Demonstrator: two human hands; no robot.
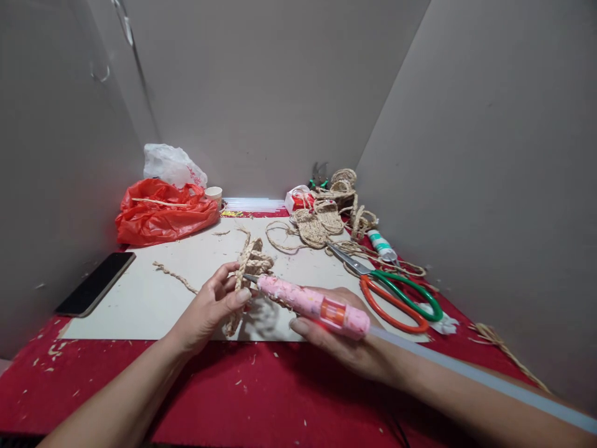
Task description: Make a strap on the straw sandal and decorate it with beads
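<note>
My left hand (219, 305) pinches a small piece made of braided straw rope (252, 255), holding it up over the white board. In my right hand (336, 336) is a pink hot glue gun (308, 303), its fingers wrapped around the underside. The gun's metal nozzle points left and meets the braid near my left fingertips; whether glue is on it I cannot make out. A long translucent glue stick (471, 370) sticks out of the gun's rear, running over my right forearm. A loose braided tail (175, 277) lies left of my left hand.
Large scissors (387, 280) with green and orange handles lie at right, near woven straw pieces (317, 227) and coiled braid. A phone (96, 284), a red plastic bag (163, 214) and a paper cup (213, 195) are at left. Glue sticks (254, 204) lie along the back. Grey walls enclose the table.
</note>
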